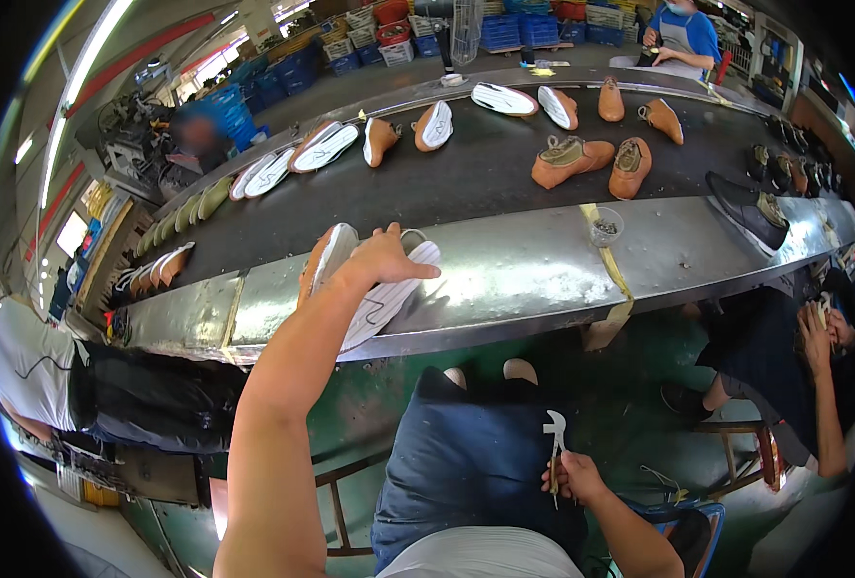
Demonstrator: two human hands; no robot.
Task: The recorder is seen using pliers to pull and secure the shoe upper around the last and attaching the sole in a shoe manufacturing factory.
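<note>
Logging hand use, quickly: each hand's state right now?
Left hand: on a white-soled shoe; grip cannot be told.
Right hand: closed, holding a metal pincer tool.

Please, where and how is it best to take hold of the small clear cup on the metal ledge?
I would grip the clear cup by its outer wall just under the rim, thumb and fingers opposite, coming from above on the person's side. It stands upright, round and open, with small bits inside, so keeping it level should avoid spilling. The right hand already holds a metal tool.
</note>
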